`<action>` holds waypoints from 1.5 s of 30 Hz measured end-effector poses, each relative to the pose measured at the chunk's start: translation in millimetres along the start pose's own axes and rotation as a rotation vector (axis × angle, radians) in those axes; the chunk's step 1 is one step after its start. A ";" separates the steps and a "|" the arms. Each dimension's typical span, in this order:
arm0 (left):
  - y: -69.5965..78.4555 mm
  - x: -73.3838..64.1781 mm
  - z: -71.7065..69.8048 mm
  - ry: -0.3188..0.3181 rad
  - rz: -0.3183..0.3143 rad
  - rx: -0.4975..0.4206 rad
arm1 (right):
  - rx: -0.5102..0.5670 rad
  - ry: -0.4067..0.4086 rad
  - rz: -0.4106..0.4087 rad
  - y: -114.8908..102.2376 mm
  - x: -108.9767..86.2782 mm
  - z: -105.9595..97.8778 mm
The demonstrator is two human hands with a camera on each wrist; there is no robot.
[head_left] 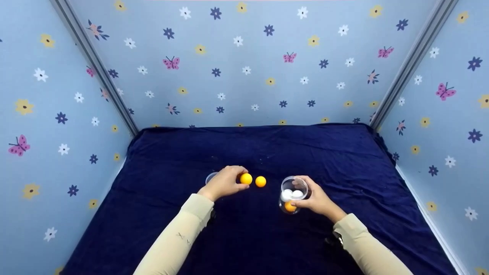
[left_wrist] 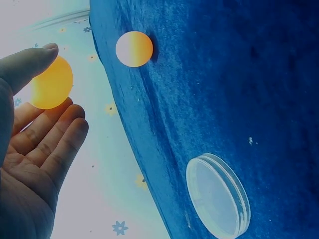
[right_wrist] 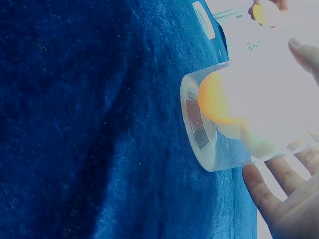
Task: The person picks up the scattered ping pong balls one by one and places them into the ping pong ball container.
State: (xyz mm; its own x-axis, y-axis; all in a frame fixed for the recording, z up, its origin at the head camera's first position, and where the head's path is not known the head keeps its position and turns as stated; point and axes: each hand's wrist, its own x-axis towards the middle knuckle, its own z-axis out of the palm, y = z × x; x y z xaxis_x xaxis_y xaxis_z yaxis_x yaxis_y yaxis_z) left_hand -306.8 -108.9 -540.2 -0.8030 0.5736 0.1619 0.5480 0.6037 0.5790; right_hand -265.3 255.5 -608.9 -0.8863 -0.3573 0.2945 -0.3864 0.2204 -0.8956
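My left hand (head_left: pixel 225 183) pinches an orange ping-pong ball (head_left: pixel 246 178) between thumb and fingers, held above the cloth. A second orange ball (head_left: pixel 261 181) lies on the cloth just to its right. My right hand (head_left: pixel 316 199) grips a clear plastic jar (right_wrist: pixel 199 158) around its side, its mouth uncovered. Inside it are two white balls (head_left: pixel 297 194) and, below them, an orange ball (head_left: pixel 290 206). A round clear lid (left_wrist: pixel 214 199) lies flat on the cloth, partly hidden behind my left hand in the head view.
A dark blue cloth (head_left: pixel 244 236) with wrinkles covers the table. Flower-patterned panels (head_left: pixel 244 91) stand at the back and both sides, with grey metal posts (head_left: pixel 412 65) at the corners.
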 end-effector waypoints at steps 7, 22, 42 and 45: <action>5.4 4.7 0.3 -0.008 0.010 -0.020 | -0.002 0.002 0.008 0.5 -0.3 0.0; 19.3 15.8 2.6 -0.016 0.026 -0.016 | 0.001 -0.011 0.004 2.1 -0.6 -1.0; 38.3 32.6 3.2 0.003 0.079 0.001 | 0.003 -0.034 0.038 1.1 2.4 -3.4; 41.2 34.7 5.2 0.008 0.087 -0.001 | -0.005 -0.035 0.036 1.2 2.0 -3.2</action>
State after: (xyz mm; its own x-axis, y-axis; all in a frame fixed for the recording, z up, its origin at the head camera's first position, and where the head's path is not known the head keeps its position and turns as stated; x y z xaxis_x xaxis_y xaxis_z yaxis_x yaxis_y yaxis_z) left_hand -310.8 -61.3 -514.9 -0.7543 0.6193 0.2179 0.6154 0.5514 0.5632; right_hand -268.3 257.9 -608.4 -0.8902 -0.3807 0.2503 -0.3559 0.2382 -0.9036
